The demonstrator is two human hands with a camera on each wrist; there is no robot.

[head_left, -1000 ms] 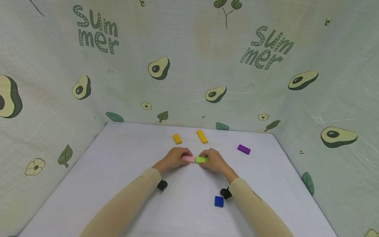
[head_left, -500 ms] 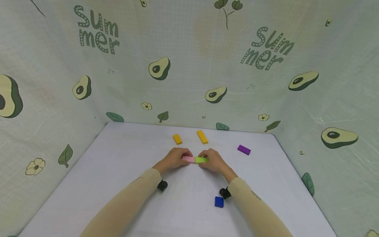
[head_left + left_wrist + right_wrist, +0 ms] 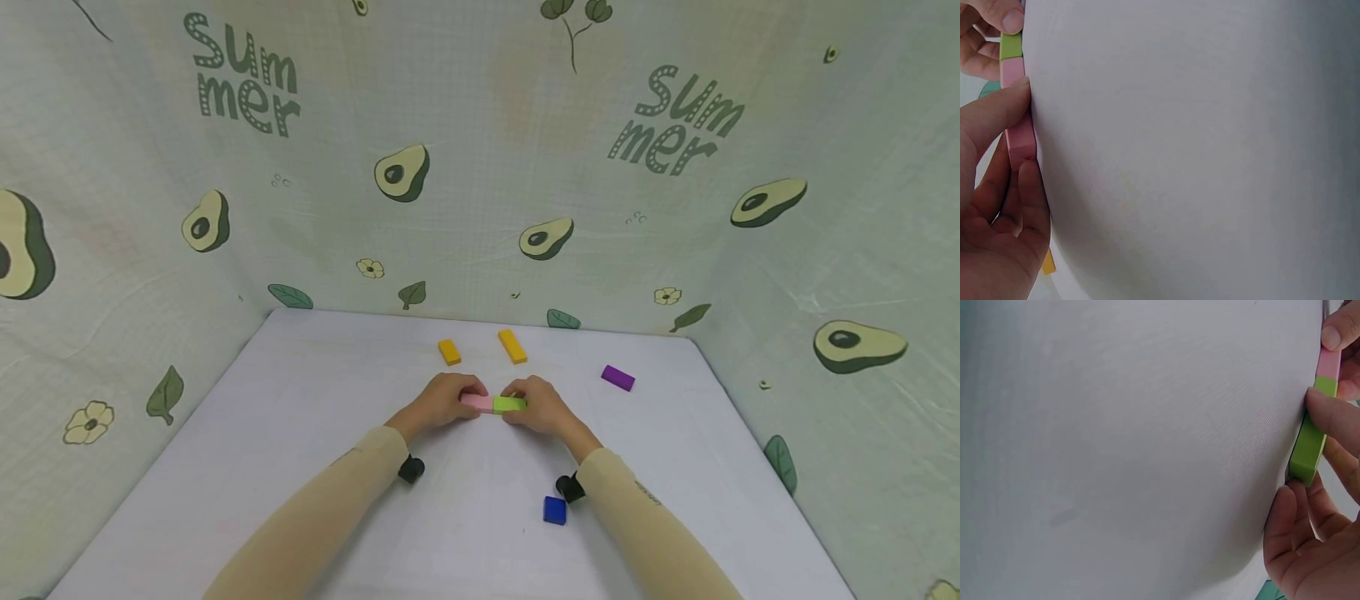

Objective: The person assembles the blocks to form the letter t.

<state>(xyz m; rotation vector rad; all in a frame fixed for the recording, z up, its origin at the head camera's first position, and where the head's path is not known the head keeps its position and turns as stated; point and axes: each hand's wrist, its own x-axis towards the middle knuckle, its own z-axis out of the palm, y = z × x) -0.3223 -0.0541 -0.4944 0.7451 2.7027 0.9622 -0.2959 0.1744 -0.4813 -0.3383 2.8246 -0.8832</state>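
Observation:
In the head view a pink block (image 3: 477,403) and a lime green block (image 3: 509,405) lie end to end near the middle of the white table, their short faces meeting. My left hand (image 3: 447,400) pinches the pink block between thumb and fingers. From the other side my right hand (image 3: 545,406) grips the green block the same way. The left wrist view shows the thumb across the pink block (image 3: 1020,139), a fingertip at its near end. In the right wrist view the thumb presses the side of the green block (image 3: 1307,449), and fingertips sit at its end.
Beyond the hands lie a short yellow block (image 3: 449,352) and a longer yellow block (image 3: 512,346). A purple block (image 3: 618,378) is at the right. Close to the right wrist's black camera (image 3: 571,488) sits a blue block (image 3: 555,511). Printed cloth (image 3: 480,167) walls the table's back and sides.
My right hand has shifted slightly left with the green block, closing the small gap to the pink block. Over the last half second the hands stay still.

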